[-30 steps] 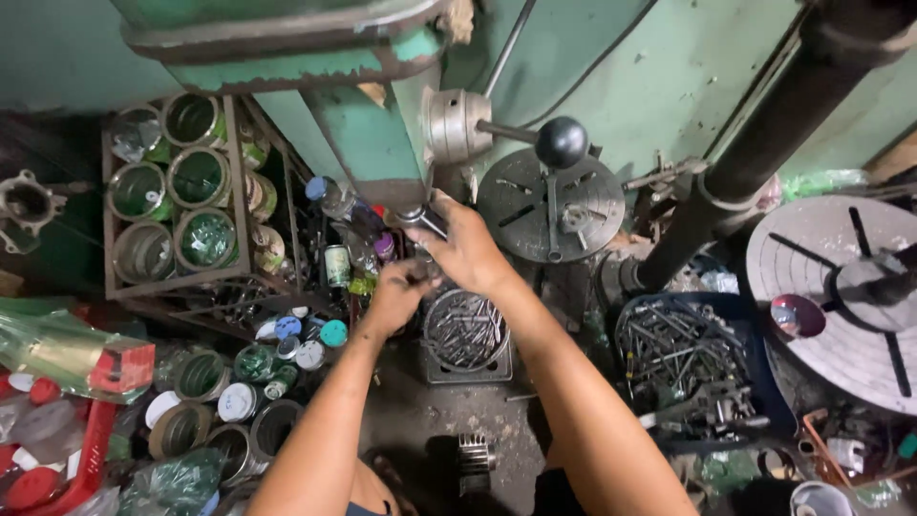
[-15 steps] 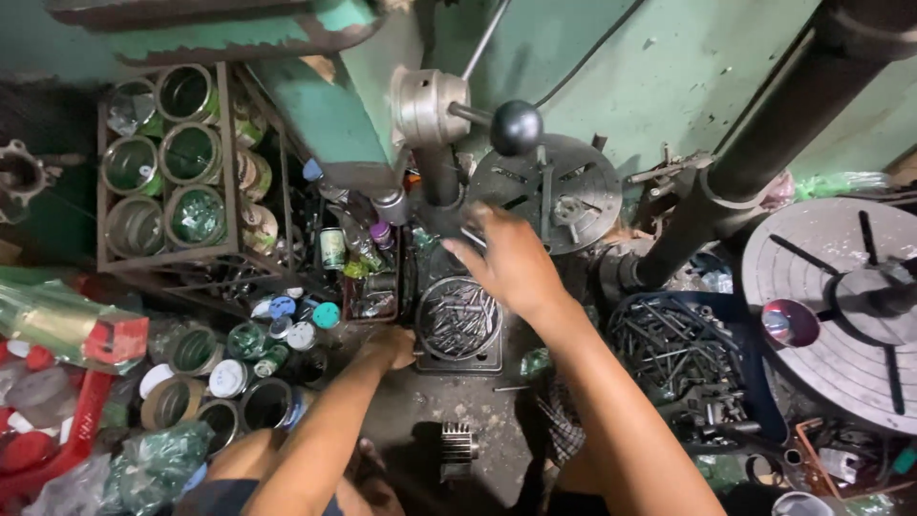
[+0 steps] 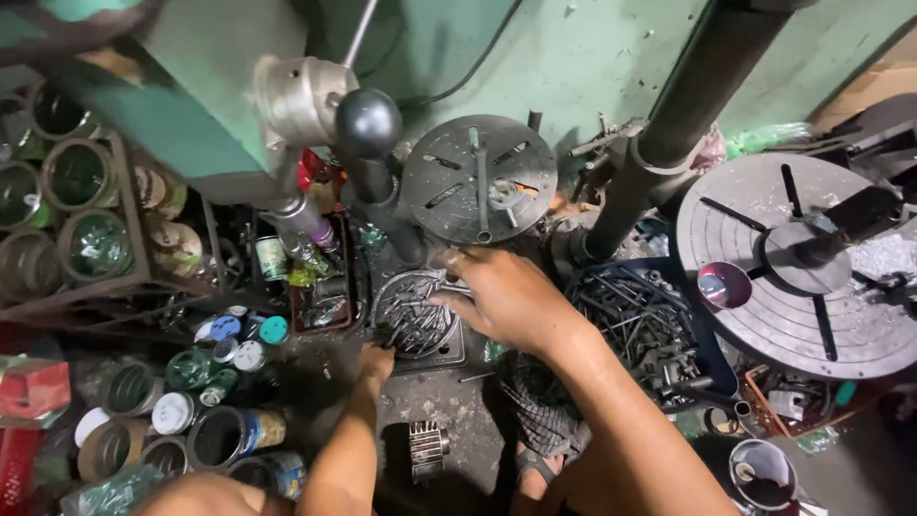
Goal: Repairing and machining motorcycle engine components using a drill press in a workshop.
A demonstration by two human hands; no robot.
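Observation:
A round metal tin full of drill bits sits on the floor below a green drill press. My right hand reaches over the tin from the right, its fingertips curled among the bits and pinching one thin bit. My left hand is at the tin's near left rim, fingers curled against it. The press's black ball handle and its spindle hang just above and to the left of both hands.
Open paint cans fill a rack at left, with more cans and jars in front. A blue crate of metal rods lies right of the tin. A slotted round plate, a dark column and a large faceplate stand behind.
My right hand came down from the drill spindle to the tin of bits. My left hand dropped from beside the spindle to the tin's near rim. The view has moved closer.

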